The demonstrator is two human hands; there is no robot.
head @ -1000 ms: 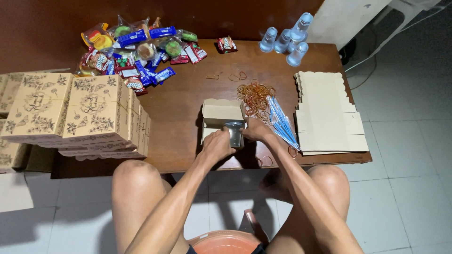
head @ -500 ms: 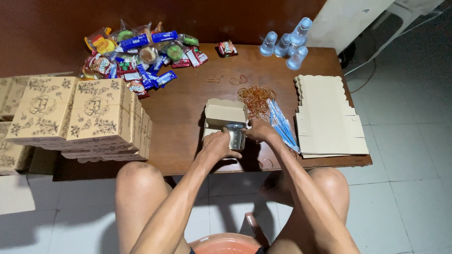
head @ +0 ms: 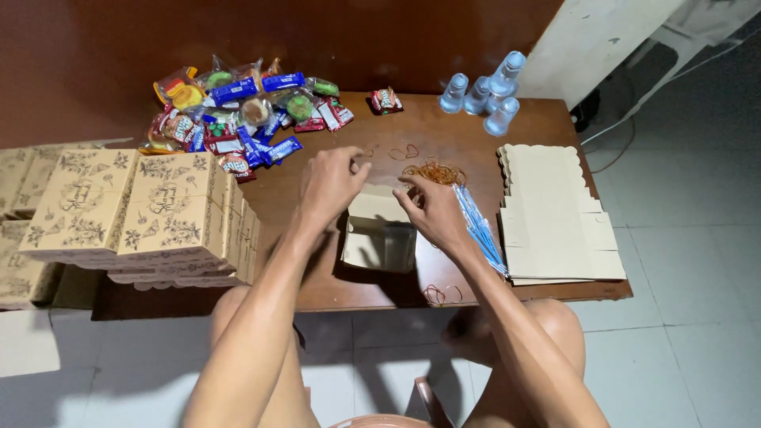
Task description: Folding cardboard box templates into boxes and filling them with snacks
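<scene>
A small open cardboard box (head: 372, 242) sits near the front edge of the brown wooden table (head: 412, 127), with a clear plastic cup (head: 400, 247) inside it. My right hand (head: 434, 212) rests on the box's far right corner, fingers pinching its flap. My left hand (head: 333, 181) hovers over the table just behind the box, fingers apart and holding nothing, pointing toward the pile of wrapped snacks (head: 246, 119). A heap of orange rubber bands (head: 434, 170) lies just beyond my right hand.
Blue-wrapped straws (head: 478, 226) lie right of the box, beside a stack of flat box blanks (head: 551, 214). Folded printed boxes (head: 135, 206) are piled at the left. Sealed water cups (head: 483, 91) and a red packet (head: 384, 99) sit at the back. Loose bands (head: 440, 293) lie at the front edge.
Both hands were together at the box's front with the cup. Now the cup sits in the box, my left hand has moved forward and left, and my right hand has shifted to the flap.
</scene>
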